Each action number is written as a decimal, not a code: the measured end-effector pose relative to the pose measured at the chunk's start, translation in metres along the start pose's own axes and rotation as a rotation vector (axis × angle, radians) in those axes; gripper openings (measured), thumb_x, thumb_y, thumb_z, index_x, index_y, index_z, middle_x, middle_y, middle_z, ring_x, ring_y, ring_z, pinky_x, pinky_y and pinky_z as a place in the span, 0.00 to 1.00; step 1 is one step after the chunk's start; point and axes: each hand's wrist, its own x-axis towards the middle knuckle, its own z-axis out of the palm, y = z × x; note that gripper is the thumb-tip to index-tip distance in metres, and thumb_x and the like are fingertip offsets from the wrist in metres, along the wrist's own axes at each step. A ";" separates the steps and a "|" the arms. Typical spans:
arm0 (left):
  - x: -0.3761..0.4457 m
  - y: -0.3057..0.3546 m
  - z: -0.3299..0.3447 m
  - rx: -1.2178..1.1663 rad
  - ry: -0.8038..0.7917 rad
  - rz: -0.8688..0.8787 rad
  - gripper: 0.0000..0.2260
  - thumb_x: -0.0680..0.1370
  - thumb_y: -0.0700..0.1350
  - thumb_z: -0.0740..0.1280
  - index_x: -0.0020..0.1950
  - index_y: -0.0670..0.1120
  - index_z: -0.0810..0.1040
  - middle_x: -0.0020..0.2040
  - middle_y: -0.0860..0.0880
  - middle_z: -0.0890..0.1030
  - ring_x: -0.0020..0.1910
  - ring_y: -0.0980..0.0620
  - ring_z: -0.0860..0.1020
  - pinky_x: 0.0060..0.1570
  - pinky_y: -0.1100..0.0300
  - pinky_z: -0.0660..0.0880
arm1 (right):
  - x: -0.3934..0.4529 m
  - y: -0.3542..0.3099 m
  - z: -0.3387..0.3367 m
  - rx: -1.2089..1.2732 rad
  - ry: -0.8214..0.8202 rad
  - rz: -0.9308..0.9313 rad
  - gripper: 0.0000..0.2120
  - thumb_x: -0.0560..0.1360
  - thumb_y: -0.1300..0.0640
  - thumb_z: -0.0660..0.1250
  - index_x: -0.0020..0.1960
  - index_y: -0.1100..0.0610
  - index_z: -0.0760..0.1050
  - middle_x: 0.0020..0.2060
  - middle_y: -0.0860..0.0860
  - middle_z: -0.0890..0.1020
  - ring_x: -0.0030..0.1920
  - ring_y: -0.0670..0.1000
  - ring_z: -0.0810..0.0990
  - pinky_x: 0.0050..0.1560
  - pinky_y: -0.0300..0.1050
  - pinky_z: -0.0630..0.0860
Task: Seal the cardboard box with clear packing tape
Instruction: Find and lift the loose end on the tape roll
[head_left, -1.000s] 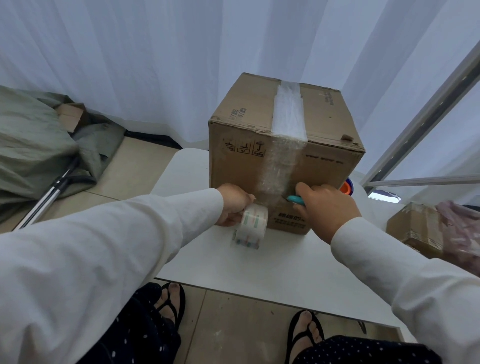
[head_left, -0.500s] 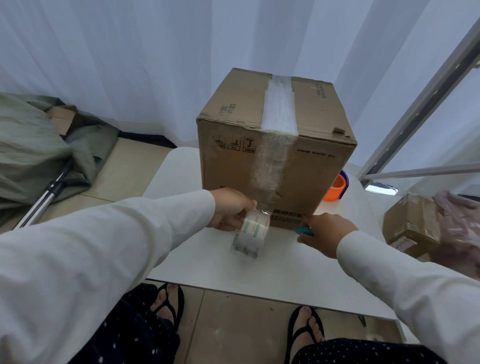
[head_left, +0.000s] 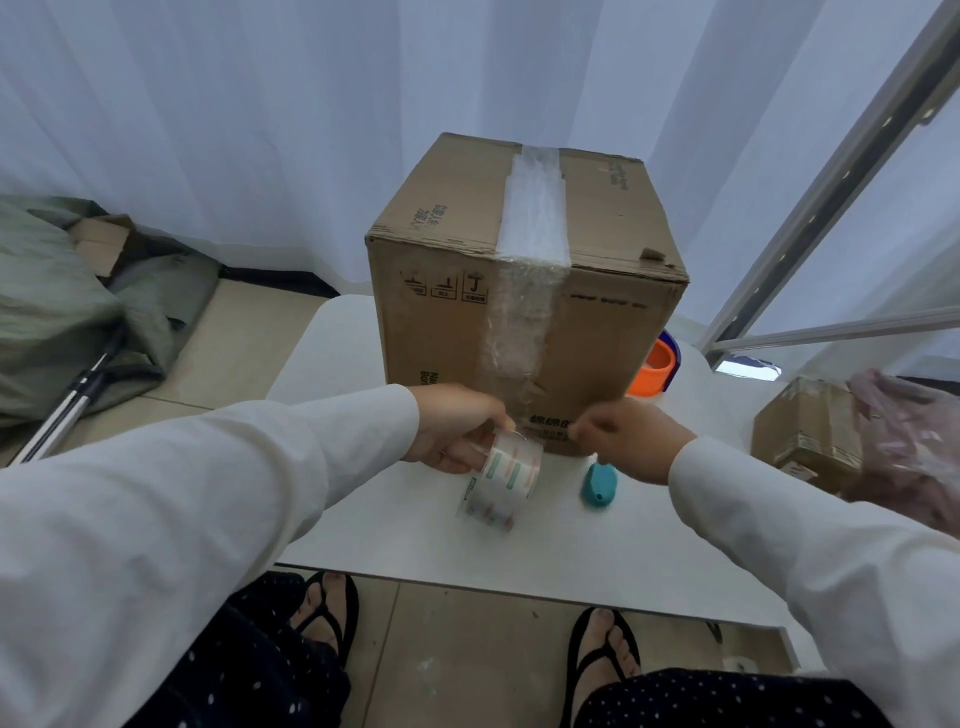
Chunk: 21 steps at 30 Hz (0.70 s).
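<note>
A brown cardboard box stands on the white table. A strip of clear tape runs across its top seam and down its front face. My left hand grips a roll of clear packing tape just in front of the box's lower edge. My right hand is beside it at the box's bottom edge, fingers curled and pinching at the tape there. A teal cutter lies on the table under my right hand.
An orange tape roll sits behind the box's right corner. A smaller cardboard box and a pink plastic bag stand at the right. Green cloth and a metal pole lie on the floor at left. White curtains hang behind.
My right hand has laid the teal cutter down on the table and moved to the tape at the box's bottom edge. The left hand keeps the roll.
</note>
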 end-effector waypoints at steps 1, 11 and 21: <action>0.000 0.000 0.001 -0.006 -0.002 0.001 0.05 0.78 0.45 0.60 0.46 0.48 0.75 0.40 0.51 0.79 0.39 0.52 0.80 0.41 0.62 0.72 | -0.003 -0.008 -0.001 0.188 -0.040 0.040 0.17 0.79 0.46 0.55 0.56 0.56 0.76 0.45 0.51 0.81 0.46 0.50 0.79 0.48 0.43 0.77; -0.005 0.004 0.010 -0.166 -0.093 0.007 0.05 0.76 0.44 0.60 0.48 0.49 0.75 0.45 0.50 0.83 0.40 0.52 0.81 0.41 0.61 0.73 | -0.014 -0.011 0.004 0.732 -0.320 0.111 0.19 0.74 0.59 0.68 0.63 0.52 0.68 0.48 0.53 0.81 0.47 0.52 0.81 0.53 0.49 0.78; -0.011 0.007 0.017 0.228 -0.104 0.290 0.13 0.79 0.45 0.57 0.59 0.57 0.75 0.60 0.54 0.76 0.46 0.54 0.82 0.54 0.58 0.73 | -0.028 0.018 -0.009 0.781 -0.272 0.125 0.14 0.74 0.66 0.66 0.54 0.49 0.76 0.54 0.56 0.79 0.51 0.55 0.81 0.45 0.46 0.81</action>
